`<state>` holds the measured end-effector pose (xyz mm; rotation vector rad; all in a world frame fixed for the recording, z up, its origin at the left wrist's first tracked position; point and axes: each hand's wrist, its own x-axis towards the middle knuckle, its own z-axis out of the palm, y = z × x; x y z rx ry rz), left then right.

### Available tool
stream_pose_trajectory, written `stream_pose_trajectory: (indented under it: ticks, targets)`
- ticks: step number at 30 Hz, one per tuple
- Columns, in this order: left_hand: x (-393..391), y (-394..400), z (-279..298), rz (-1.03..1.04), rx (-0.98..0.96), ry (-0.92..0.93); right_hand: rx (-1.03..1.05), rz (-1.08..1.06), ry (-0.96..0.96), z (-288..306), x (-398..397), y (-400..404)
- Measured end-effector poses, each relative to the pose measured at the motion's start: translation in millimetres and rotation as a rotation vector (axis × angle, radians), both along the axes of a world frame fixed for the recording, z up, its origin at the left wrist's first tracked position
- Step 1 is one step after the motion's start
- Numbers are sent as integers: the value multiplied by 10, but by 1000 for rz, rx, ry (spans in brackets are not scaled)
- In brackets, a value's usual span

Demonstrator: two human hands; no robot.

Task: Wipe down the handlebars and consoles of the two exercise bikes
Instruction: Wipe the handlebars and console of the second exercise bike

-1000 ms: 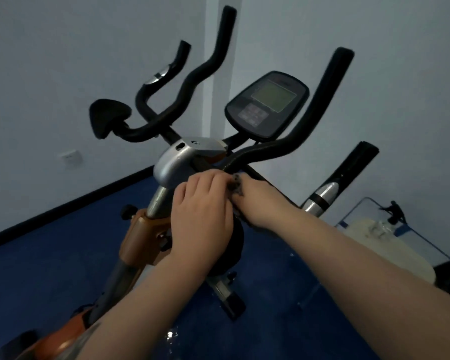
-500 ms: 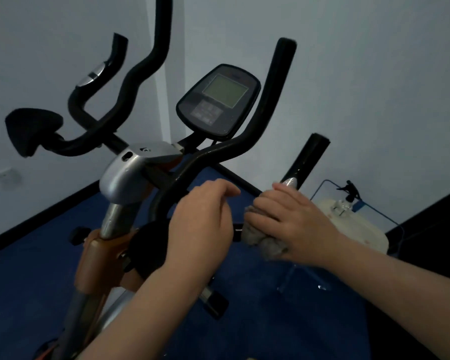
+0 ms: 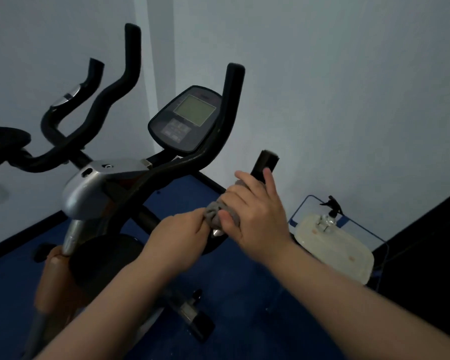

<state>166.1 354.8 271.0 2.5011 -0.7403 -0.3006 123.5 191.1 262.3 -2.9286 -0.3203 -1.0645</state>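
- right hand (image 3: 255, 216) fingers wrapped round grey cloth (image 3: 215, 213) on the low right handlebar (image 3: 265, 165); left hand (image 3: 177, 237) pinching the cloth's near end
- risk: cloth bunches, skips the grip tip; console (image 3: 185, 120) unwiped

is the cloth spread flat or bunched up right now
Bunched up. The grey cloth is crumpled and wrapped around the lower handlebar, under the right hand, with the left hand pinching its edge.
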Motion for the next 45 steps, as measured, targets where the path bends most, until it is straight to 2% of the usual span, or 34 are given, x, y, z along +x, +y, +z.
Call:
stream_pose_trajectory:
  ticks: [5,8,11,13,18,22,27,31,35,37,39,42,43,45]
  targets:
    - [-20,9,27,-8,4,-3,-501,181,-142,515,340,-545]
    - [-31,13,32,5,-11,9,-540,296,-132,681,463,-629]
    - [-29,15,37,8,-22,20,-355,248,-172,660,506,-616]
    - [-34,15,35,12,-36,20,-129,169,-235,580,535,-554]
    - [-44,19,14,21,-46,-2,686,-115,-394,393,543,-232]
    - [-54,30,-1,14,-80,-12,1357,-226,-462,316,563,77]
    - [-60,20,-3,0,-133,-45,1718,-322,-329,-14,309,529]
    - [-87,10,34,89,-204,-131,1840,-314,-177,-9,222,561]
    - [-74,65,148,303,-473,-255,1846,-412,-312,267,444,289]
    - [-47,209,216,364,-571,-337,1792,-434,-312,227,369,435]
    - [5,430,244,426,-607,-419,1851,-389,-250,5,168,728]
    - [88,771,95,542,-421,-549,1950,-321,-31,-197,-173,1135]
    - [102,835,27,588,-331,-554,1939,-315,17,-235,-229,1185]
    - [90,882,-91,657,-213,-552,1790,-309,-15,-251,-255,1181]
